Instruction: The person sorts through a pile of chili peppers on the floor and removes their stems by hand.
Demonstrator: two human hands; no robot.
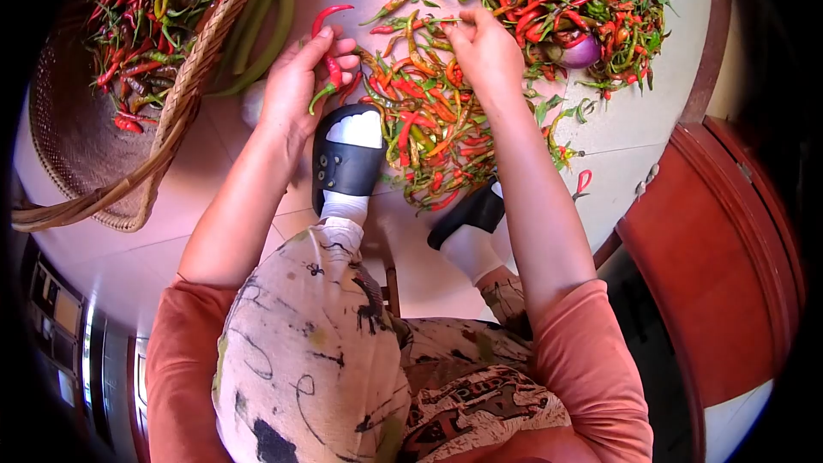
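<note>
My left hand (300, 81) is closed around a curved red chili pepper (330, 64), its green stem end pointing down and its tip up past my fingers. To the right, my right hand (489, 60) is in a pinch over the chilies, with a thin chili pepper (433, 22) at its fingertips; the fingers partly hide it. Between and below both hands spreads a pile of red, orange and green chilies (437, 124) on the floor. A bigger heap of chilies with leaves (626, 13) lies beyond my right hand, and a purple eggplant (579, 51) pokes out of it.
A woven basket (73, 150) with a braided handle holds more chilies at the left. Long green vegetables (261, 26) lie beside it. My feet in black sandals (351, 163) border the pile. Reddish wooden furniture (703, 266) stands at the right on the tiled floor (626, 159).
</note>
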